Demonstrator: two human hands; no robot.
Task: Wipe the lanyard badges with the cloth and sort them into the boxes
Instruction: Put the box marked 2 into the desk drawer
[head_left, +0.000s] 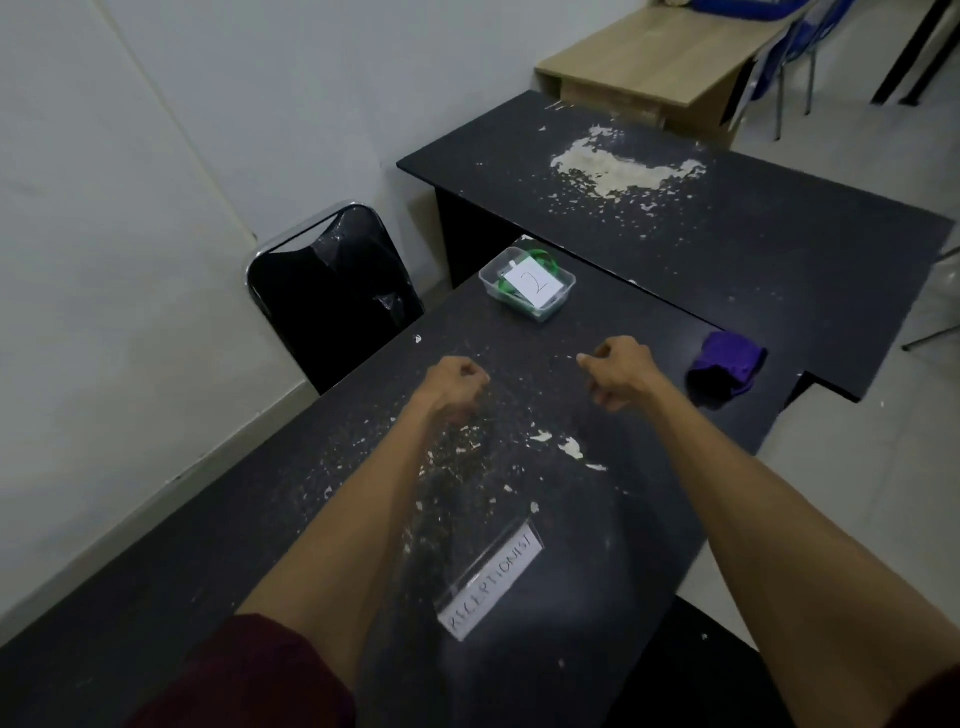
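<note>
1. Over the near black desk, head view: your left hand and right hand hover apart, both curled into loose fists; nothing visible inside either.
2. Far end of that desk: clear plastic box with paper label "2"; green lanyards lie inside it; badges themselves too small to make out.
3. Right edge of the desk: purple cloth, bunched, well apart from your right hand.
4. Between your forearms: clear sign reading "RECEPTIONIST", flat on the desk.
5. Left of the desk: black chair; beyond, second black desk with worn, flaking top.
</note>
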